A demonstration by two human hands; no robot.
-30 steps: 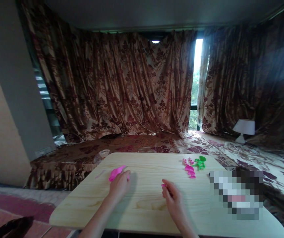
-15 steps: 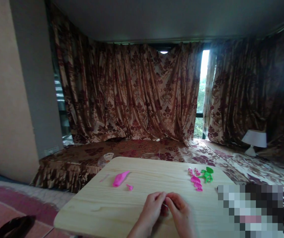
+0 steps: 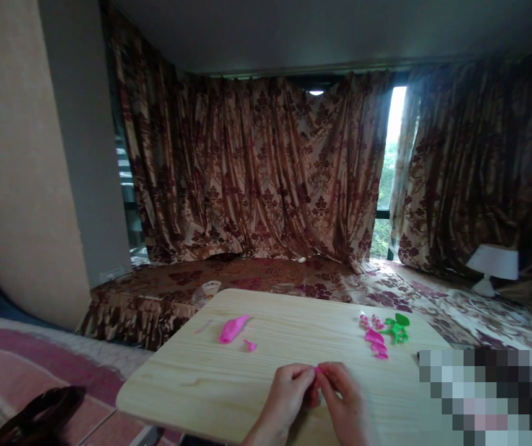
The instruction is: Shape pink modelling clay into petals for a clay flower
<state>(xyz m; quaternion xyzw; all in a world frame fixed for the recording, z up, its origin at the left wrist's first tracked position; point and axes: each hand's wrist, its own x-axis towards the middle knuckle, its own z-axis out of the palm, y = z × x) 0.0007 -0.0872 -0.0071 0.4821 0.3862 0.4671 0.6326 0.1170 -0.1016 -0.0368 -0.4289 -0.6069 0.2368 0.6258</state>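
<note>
Close together over the near middle of the table, my left hand (image 3: 288, 389) and my right hand (image 3: 345, 395) meet at the fingertips. Both are closed in a pinch on a small pink piece (image 3: 317, 370) that looks like soft clay; most of it is hidden by the fingers. Left of the hands lies a larger pink lump (image 3: 234, 329), tapered towards the upper right. A little pink scrap (image 3: 249, 346) rests just beside it. To the right are pink petal-like pieces (image 3: 375, 338), small pink-and-white bits (image 3: 370, 321) and green leaf-like pieces (image 3: 397, 328).
The pale wooden table (image 3: 191, 384) has rounded corners. Behind its far left corner stands a clear plastic container (image 3: 207, 292). A blurred-out patch (image 3: 484, 390) covers something at the right. A white lamp (image 3: 493, 266) stands on the patterned ledge, before long curtains (image 3: 266, 173).
My left hand has left the pink lump and come right to meet my right hand. A small pink scrap now shows beside the lump. The camera view has turned left.
</note>
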